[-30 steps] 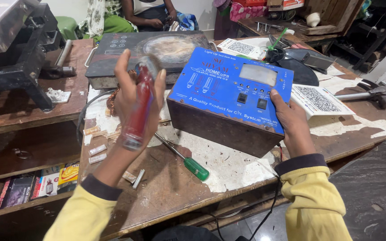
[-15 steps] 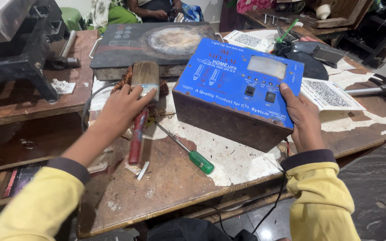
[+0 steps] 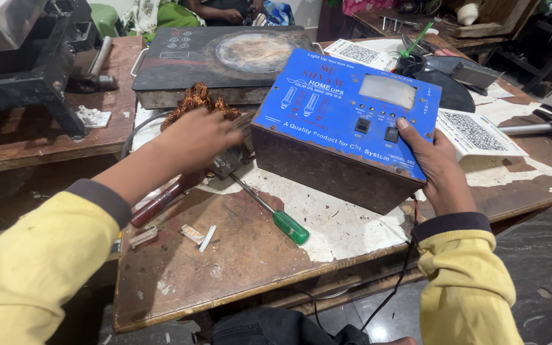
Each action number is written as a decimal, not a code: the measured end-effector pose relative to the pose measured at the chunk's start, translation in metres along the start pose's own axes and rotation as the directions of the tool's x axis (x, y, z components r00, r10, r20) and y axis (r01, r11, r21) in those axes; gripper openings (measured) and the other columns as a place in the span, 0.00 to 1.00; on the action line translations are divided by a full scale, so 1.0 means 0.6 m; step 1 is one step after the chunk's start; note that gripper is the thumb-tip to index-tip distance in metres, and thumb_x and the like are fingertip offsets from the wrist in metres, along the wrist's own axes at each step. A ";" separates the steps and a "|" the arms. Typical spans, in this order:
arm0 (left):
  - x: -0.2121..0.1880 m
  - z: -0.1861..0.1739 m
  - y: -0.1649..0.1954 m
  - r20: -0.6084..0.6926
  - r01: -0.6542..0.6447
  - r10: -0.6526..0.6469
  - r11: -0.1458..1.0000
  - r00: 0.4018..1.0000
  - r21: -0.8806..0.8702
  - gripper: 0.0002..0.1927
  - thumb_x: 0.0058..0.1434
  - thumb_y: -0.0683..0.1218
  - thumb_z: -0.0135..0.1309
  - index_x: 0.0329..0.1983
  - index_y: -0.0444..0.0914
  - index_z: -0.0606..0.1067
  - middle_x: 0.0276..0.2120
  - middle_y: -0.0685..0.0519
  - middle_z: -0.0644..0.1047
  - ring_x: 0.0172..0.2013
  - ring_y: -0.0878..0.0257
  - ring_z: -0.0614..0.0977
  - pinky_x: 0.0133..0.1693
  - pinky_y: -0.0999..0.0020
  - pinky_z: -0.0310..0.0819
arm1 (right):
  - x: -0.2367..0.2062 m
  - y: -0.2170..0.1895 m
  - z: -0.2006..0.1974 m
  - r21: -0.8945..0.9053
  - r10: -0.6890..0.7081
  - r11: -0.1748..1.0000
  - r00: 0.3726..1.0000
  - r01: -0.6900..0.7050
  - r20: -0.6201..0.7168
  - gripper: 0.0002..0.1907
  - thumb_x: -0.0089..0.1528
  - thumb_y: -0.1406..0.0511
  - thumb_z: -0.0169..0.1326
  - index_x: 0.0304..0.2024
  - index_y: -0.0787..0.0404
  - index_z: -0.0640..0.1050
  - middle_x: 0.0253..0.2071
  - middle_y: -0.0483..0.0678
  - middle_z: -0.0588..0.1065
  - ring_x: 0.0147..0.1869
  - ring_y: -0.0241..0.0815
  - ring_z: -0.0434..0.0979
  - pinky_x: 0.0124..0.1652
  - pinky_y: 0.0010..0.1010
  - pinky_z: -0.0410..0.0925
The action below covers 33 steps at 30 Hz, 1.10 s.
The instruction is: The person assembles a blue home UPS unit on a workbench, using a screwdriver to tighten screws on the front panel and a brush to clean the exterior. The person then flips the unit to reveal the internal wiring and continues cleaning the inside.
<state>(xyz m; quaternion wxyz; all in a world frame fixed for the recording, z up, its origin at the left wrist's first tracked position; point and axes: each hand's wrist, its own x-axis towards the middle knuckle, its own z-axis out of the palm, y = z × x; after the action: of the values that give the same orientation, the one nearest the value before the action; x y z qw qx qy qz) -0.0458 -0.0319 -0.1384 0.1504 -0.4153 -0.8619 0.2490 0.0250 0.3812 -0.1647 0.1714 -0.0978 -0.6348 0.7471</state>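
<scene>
A worn, paint-stained wooden workbench [image 3: 237,255] fills mid-frame. The left hand [image 3: 193,137] is closed around a red-handled brush [image 3: 161,201]; the right hand [image 3: 439,169], fingers spread, presses the blue metal box [image 3: 346,121]. A green-handled screwdriver [image 3: 276,217] lies below centre.

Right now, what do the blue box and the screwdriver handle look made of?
Blue box: probably sheet metal, with a painted blue top and brown, rust-like side faces. Screwdriver: the green handle looks like translucent plastic, glossy; the shaft is bare metal.
</scene>
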 end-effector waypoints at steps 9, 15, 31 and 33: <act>0.161 -0.073 -0.019 0.111 0.364 -0.714 0.211 0.691 -0.907 0.28 0.69 0.60 0.44 0.57 0.31 0.67 0.43 0.33 0.80 0.47 0.43 0.84 0.52 0.50 0.75 | -0.014 0.005 0.001 0.034 -0.076 0.996 0.997 0.077 -0.030 0.25 0.60 0.62 0.66 0.55 0.70 0.77 0.48 0.54 0.80 0.45 0.39 0.83 0.44 0.28 0.78; 0.241 -0.051 0.026 0.128 0.368 -0.722 0.185 0.680 -0.911 0.40 0.64 0.63 0.53 0.58 0.24 0.60 0.45 0.29 0.76 0.49 0.38 0.80 0.50 0.49 0.74 | -0.009 0.017 -0.007 0.148 -0.114 0.982 0.992 0.122 -0.058 0.25 0.60 0.63 0.65 0.56 0.71 0.76 0.49 0.54 0.80 0.47 0.39 0.84 0.47 0.28 0.79; 0.129 -0.061 0.124 -0.022 0.307 -0.819 0.241 0.574 -0.921 0.32 0.73 0.51 0.40 0.72 0.28 0.49 0.28 0.38 0.81 0.32 0.41 0.84 0.36 0.46 0.75 | -0.115 0.009 0.032 0.040 -0.334 0.940 0.939 0.338 -0.086 0.28 0.64 0.63 0.62 0.65 0.65 0.73 0.53 0.49 0.78 0.51 0.36 0.80 0.51 0.29 0.76; 0.100 -0.056 0.145 -0.239 0.155 -0.843 0.351 0.482 -0.924 0.30 0.76 0.49 0.39 0.71 0.26 0.49 0.36 0.34 0.80 0.36 0.42 0.84 0.41 0.47 0.76 | -0.148 0.017 0.035 -0.063 -0.382 0.924 0.922 0.378 -0.069 0.27 0.66 0.62 0.61 0.65 0.66 0.73 0.52 0.49 0.78 0.51 0.37 0.79 0.51 0.30 0.75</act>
<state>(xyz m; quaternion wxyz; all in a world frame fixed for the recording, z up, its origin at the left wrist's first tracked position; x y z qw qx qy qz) -0.0112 0.0716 -0.1556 0.3305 -0.1712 -0.8281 -0.4192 0.0982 0.3267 -0.1771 0.3359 -0.0069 -0.6522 0.6796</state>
